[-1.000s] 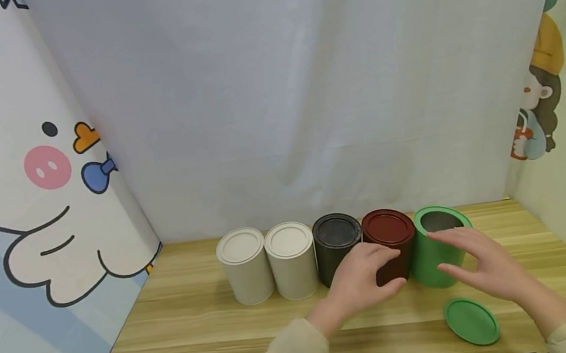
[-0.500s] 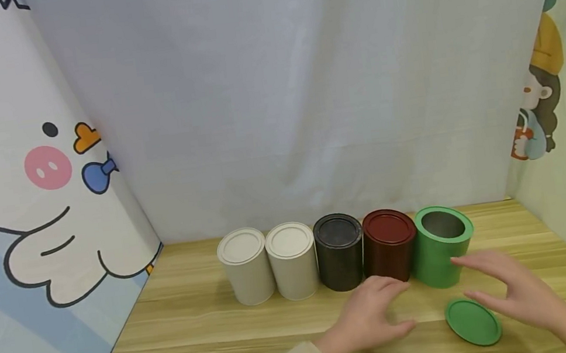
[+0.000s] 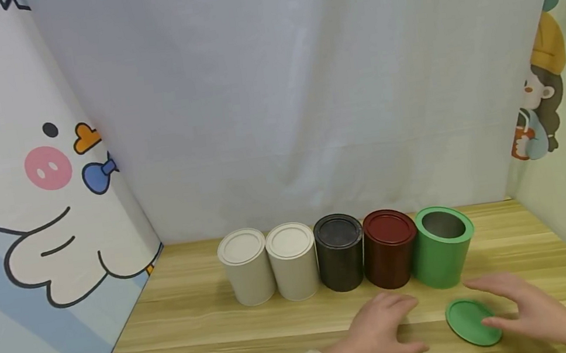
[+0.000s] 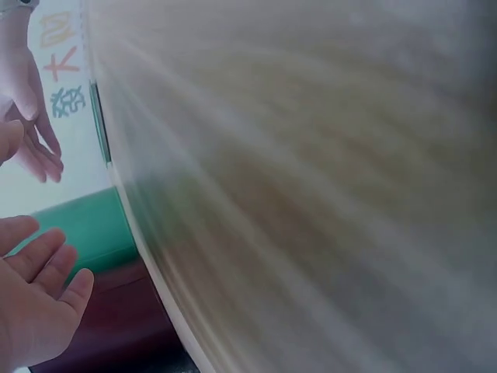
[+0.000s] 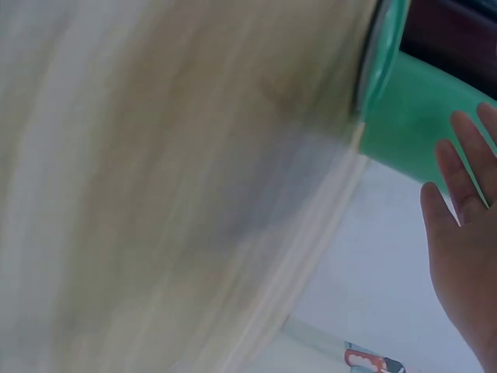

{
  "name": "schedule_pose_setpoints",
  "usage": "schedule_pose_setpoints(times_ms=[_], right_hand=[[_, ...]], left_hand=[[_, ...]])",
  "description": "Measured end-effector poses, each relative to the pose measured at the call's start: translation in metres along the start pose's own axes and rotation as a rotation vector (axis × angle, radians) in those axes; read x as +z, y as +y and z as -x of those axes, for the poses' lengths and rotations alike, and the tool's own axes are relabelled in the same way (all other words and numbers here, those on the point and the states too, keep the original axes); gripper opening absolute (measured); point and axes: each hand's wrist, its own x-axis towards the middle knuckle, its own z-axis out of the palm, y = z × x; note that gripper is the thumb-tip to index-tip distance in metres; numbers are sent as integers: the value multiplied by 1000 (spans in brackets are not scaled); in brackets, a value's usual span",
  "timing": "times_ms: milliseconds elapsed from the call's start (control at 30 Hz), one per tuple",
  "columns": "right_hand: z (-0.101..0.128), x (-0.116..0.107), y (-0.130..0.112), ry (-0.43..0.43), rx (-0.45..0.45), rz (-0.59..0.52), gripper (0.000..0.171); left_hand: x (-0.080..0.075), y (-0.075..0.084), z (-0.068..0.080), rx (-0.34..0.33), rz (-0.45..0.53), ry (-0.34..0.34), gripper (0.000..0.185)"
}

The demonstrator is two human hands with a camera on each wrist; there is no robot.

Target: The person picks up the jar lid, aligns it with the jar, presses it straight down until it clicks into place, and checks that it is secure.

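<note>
The green lid (image 3: pixel 473 321) lies flat just under the spread right hand (image 3: pixel 529 302), right of the relaxed left hand (image 3: pixel 381 332).

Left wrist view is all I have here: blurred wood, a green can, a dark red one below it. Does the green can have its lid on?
Observer: No. In the head view the green can stands open, and its green lid lies flat on the table in front of it.
Operator: Is a hand on that lid?
Observer: The right hand rests at the lid's right edge, fingers straight, not gripping it.
Operator: And the left hand?
Observer: The left hand holds nothing and lies on the table in front of the dark red can.
Operator: Any other cans?
Observer: Yes, a black can and two white cans, all lidded.
</note>
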Motion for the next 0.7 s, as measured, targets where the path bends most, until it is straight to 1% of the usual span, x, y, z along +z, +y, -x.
schedule_pose_setpoints(times_ms=[167,367,500,700], right_hand=[[10,3,3,-59,13,-17,77],[20,6,3,-125,88,-53,78],[26,7,5,-150,115,-49,78],[32,8,9,-165,109,-23,81]], left_hand=[[1,3,0,2,5,-22,66],[4,5,-1,4,-31,-54,68],[6,5,-2,15,-42,-79,69],[10,7,-4,20,-25,-107,73]])
